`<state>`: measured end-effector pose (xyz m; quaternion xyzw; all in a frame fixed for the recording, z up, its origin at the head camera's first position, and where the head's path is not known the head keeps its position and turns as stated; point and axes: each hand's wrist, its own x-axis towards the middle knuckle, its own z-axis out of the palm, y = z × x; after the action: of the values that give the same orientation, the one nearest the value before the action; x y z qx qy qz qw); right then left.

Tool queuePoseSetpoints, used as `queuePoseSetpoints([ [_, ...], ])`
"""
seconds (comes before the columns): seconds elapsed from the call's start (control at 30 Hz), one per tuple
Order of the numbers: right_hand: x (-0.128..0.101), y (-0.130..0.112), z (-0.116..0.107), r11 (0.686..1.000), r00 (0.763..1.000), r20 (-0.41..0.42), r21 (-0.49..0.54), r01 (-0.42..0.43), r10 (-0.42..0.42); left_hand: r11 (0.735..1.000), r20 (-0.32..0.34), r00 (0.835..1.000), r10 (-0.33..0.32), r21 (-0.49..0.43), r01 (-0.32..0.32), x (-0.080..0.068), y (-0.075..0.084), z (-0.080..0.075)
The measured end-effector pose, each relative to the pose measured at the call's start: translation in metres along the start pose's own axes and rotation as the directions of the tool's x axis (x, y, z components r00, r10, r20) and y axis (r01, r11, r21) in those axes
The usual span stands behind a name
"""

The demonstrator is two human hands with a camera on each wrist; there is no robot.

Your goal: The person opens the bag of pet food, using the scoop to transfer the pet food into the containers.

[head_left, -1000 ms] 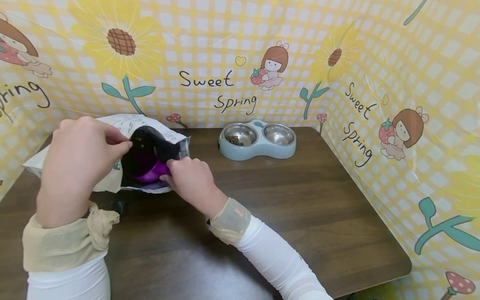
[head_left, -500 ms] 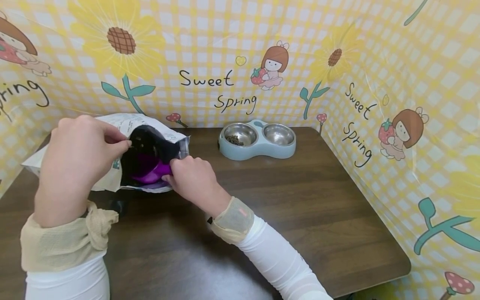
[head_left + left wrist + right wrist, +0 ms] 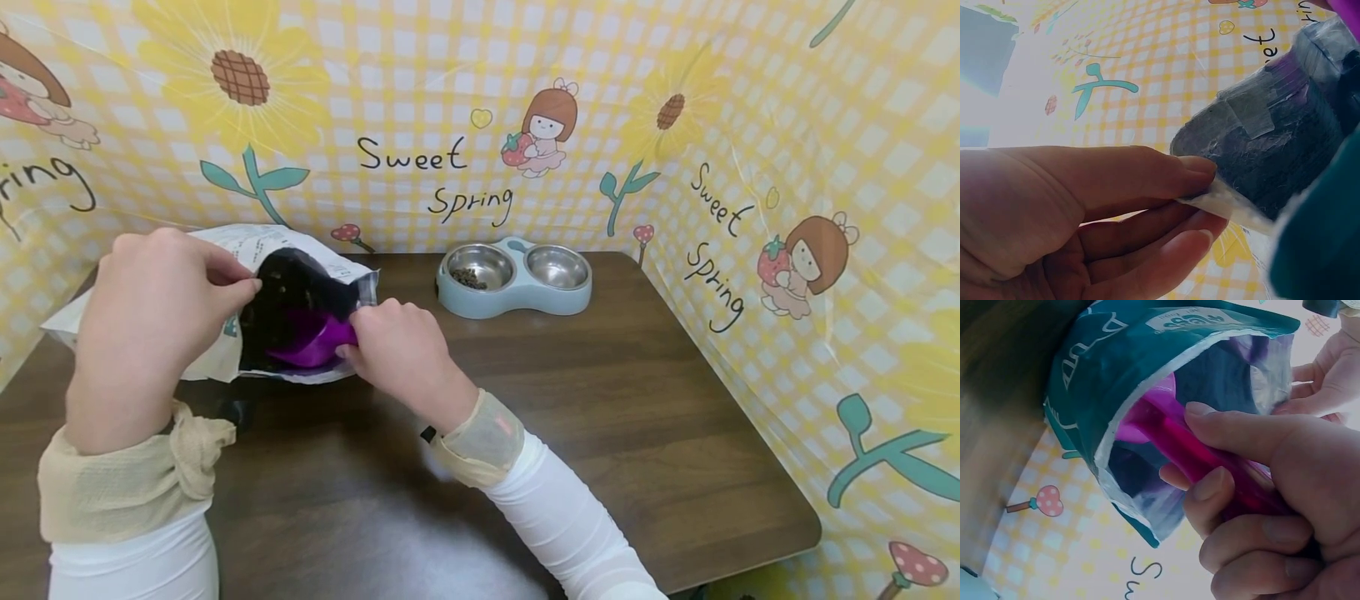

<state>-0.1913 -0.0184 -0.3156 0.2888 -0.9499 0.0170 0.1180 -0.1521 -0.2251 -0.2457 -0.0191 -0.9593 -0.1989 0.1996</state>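
A pet food bag (image 3: pixel 1094 381) lies on its side at the table's left, its dark mouth facing the person. My left hand (image 3: pixel 153 325) pinches the edge of the opening between thumb and fingers; the left wrist view shows the bag's crumpled lining (image 3: pixel 1254 137) beyond the fingertips. My right hand (image 3: pixel 401 354) grips the handle of a purple scoop (image 3: pixel 318 342), its fingers curled round it. The scoop's bowl sits inside the bag's mouth, partly hidden by the bag's rim in the right wrist view.
A light blue double pet bowl (image 3: pixel 517 300) stands at the back of the wooden table (image 3: pixel 637 433). Its left steel dish holds some brown kibble (image 3: pixel 467 277). A patterned yellow cloth (image 3: pixel 420 83) hangs behind and to the right.
My right hand has drawn the scoop slightly to the right, so more of its purple body shows at the bag's mouth. The left hand stays almost where it was.
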Motion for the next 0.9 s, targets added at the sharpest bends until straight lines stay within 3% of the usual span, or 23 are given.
queuePoseSetpoints([
  [0.63,-0.0059,-0.0022,-0.0051,0.991,0.993,-0.110,-0.129,0.022,-0.037,1.000,-0.002,1.000,-0.014,-0.002,0.014,0.0004,0.0013,0.0005],
  [0.9,-0.0020,0.0065,-0.0036,0.999,1.000,-0.024,-0.047,-0.006,0.005,1.000,-0.004,1.000,-0.006,0.000,0.006,0.0005,0.0000,0.0010],
])
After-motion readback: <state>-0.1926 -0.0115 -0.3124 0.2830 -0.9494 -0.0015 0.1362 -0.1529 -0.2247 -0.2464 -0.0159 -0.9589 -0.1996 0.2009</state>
